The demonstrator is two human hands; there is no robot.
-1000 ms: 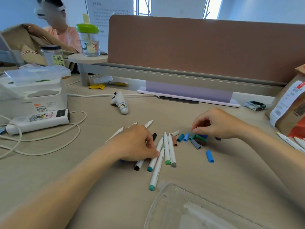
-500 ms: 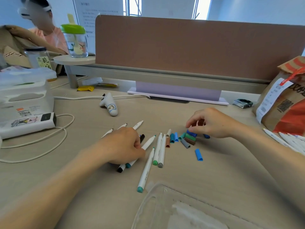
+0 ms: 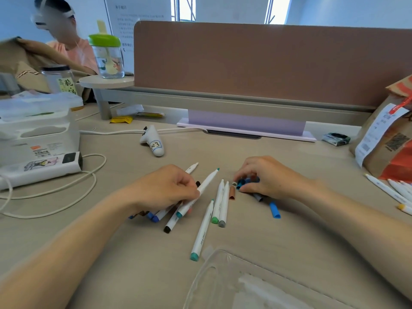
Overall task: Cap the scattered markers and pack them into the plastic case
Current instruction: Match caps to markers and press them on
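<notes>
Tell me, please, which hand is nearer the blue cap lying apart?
Right. The right hand is just behind the blue cap; the left hand, gripping a marker, is farther left.

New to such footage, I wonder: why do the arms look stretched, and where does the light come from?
Head view: the wide lens swells the forearms toward the bottom corners and bows the desk divider; daylight seems to come from the overexposed windows behind it, leaving soft shadows under the left hand and right hand; the plastic case looks blurred.
</notes>
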